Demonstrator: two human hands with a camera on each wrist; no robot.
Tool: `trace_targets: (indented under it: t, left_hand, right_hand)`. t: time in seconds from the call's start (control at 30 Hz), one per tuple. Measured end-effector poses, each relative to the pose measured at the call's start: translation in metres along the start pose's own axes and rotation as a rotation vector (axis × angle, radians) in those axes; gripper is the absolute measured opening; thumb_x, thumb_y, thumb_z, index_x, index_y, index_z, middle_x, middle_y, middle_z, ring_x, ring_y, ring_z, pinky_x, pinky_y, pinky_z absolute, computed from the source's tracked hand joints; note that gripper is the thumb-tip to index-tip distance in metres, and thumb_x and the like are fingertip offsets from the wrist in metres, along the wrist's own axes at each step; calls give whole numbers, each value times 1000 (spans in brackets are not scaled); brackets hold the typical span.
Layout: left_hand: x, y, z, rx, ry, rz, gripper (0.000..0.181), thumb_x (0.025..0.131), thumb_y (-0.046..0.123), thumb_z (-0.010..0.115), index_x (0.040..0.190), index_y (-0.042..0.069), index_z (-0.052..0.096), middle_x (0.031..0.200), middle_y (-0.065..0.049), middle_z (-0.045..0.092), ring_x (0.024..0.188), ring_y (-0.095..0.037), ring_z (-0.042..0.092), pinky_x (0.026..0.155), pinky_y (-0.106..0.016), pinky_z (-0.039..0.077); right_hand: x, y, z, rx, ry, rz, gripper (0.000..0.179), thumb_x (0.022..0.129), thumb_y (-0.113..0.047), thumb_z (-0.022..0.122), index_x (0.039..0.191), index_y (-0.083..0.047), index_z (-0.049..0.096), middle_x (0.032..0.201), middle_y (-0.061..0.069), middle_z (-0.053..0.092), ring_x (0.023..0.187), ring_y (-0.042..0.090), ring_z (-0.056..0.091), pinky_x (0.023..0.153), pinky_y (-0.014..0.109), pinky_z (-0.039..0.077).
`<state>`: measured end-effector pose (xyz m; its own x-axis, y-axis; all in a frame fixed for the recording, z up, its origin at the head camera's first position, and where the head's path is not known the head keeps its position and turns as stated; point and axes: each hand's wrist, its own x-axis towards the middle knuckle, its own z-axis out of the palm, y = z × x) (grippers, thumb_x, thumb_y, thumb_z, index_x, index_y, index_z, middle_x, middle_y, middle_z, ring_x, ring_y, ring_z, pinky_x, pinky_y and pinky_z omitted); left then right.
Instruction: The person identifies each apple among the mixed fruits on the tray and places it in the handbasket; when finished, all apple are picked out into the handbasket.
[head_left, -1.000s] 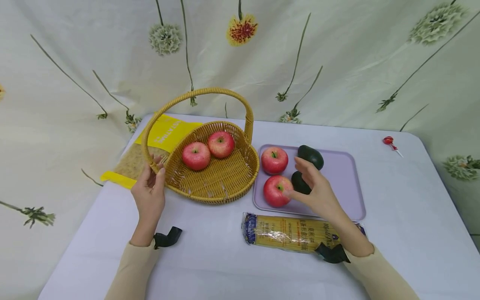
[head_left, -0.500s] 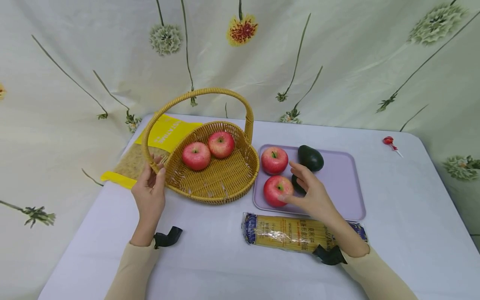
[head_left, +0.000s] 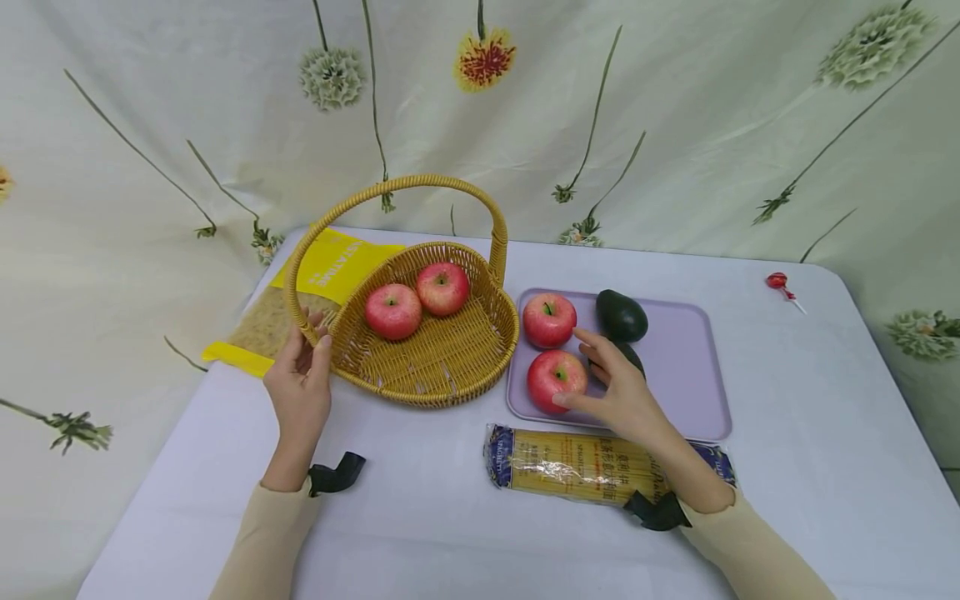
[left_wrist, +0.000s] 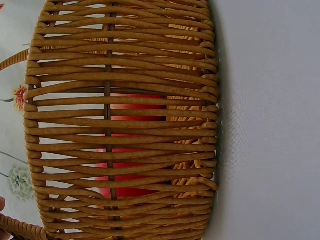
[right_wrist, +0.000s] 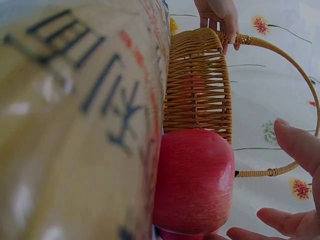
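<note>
My left hand point(head_left: 302, 382) grips the left base of the handle of a wicker basket point(head_left: 431, 400), its fingers curled round it. Two red apples point(head_left: 393, 312) lie inside the basket. My right hand point(head_left: 625, 398) is over a lilac tray point(head_left: 686, 400), thumb and fingers spread around the right side of the nearer apple point(head_left: 553, 379). In the right wrist view the fingers point(right_wrist: 285, 222) stand apart from the apple point(right_wrist: 197, 182). Another apple point(head_left: 549, 321) sits behind it. A dark green avocado point(head_left: 621, 316) lies on the tray; a second avocado point(head_left: 628, 357) is partly hidden by my hand.
A spaghetti pack point(head_left: 570, 462) lies before the tray, under my right forearm. Behind the basket is a yellow pasta bag point(head_left: 285, 312). A red lollipop point(head_left: 777, 282) lies at the back right. A floral cloth point(head_left: 660, 192) hangs behind the table.
My right hand has moved left and slightly forward, bringing the thumb and fingers closer around the nearer apple. The left hand and the basket have stayed in place.
</note>
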<state>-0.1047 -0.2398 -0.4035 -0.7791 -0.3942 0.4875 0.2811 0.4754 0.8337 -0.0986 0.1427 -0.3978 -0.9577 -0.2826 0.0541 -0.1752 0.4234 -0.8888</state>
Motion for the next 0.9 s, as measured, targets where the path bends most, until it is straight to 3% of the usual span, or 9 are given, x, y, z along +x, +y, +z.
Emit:
trace_targets:
  t: [0.4, 0.67, 0.9]
  left_hand:
    - [0, 0, 0, -5, 1, -2, 45, 96, 6, 59, 140, 12, 54, 124, -14, 67, 101, 2, 65, 82, -4, 49]
    - [0, 0, 0, -10, 4, 5, 45, 95, 4, 60, 140, 10, 54, 124, -15, 67, 100, 4, 64, 82, -4, 49]
    - [0, -1, 0, -4, 2, 6, 45, 95, 4, 59, 140, 11, 54, 124, -15, 67, 100, 3, 65, 81, -4, 49]
  right_hand:
    - [2, 4, 5, -5, -27, 37, 86, 77, -18, 83, 149, -6, 37, 148, 21, 42, 138, 40, 41, 109, 50, 40]
    - [2, 9, 9, -47, -51, 48, 84, 78, -25, 82, 148, -11, 38, 143, 16, 48, 126, 33, 53, 105, 51, 46]
    - [2, 11, 12, -97, -61, 69, 84, 79, -29, 81, 149, -12, 37, 147, 14, 45, 132, 33, 46, 107, 56, 43]
